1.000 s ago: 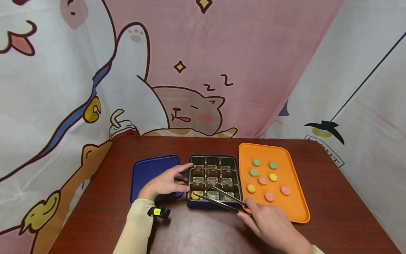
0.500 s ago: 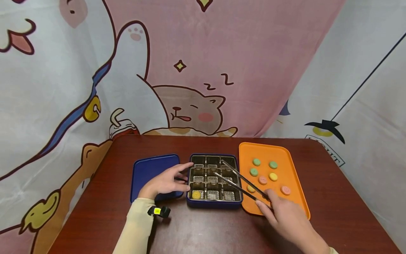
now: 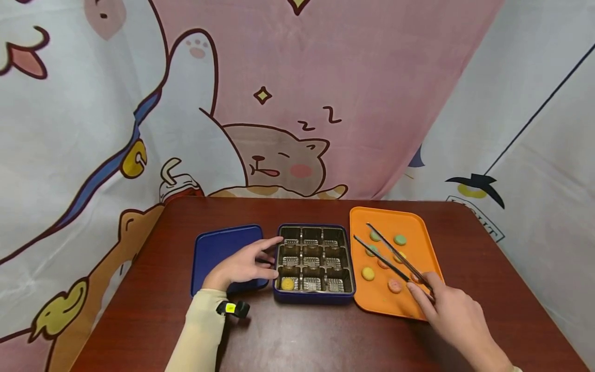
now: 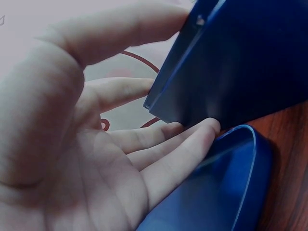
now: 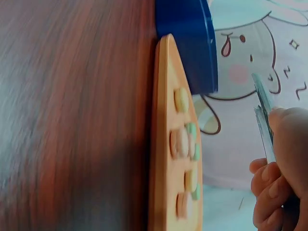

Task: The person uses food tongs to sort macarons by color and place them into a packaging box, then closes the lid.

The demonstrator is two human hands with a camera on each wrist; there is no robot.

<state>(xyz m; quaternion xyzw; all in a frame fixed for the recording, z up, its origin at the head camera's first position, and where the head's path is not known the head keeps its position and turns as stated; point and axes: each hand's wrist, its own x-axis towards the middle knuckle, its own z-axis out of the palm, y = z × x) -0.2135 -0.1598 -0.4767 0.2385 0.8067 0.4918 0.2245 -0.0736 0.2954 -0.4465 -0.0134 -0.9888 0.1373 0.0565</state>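
A dark blue box [image 3: 316, 297] holds a dark divided insert. One yellow macaron [image 3: 287, 284] lies in its near-left compartment. My left hand [image 3: 243, 265] touches the box's left side, thumb and fingers spread; in the left wrist view, the fingertips [image 4: 208, 130] meet the blue wall. With my right hand [image 3: 457, 312] I grip metal tongs [image 3: 390, 261], their tips apart over the orange tray [image 3: 378, 304]. Green [image 3: 400, 239], pink [image 3: 394, 285] and yellow [image 3: 368, 273] macarons lie on that tray. The tongs partly cover some of them and have nothing between their tips.
A blue lid [image 3: 217, 250] lies left of the box, partly under my left hand. The tray stands close against the box's right side. Everything rests on a dark red-brown table [image 3: 297, 336], with a printed cloth [image 3: 372, 77] hanging behind it.
My right hand has moved the tongs right, from the yellow macaron in the near-left compartment to over the tray. That macaron is released and stays in the box. My left hand holds its place.
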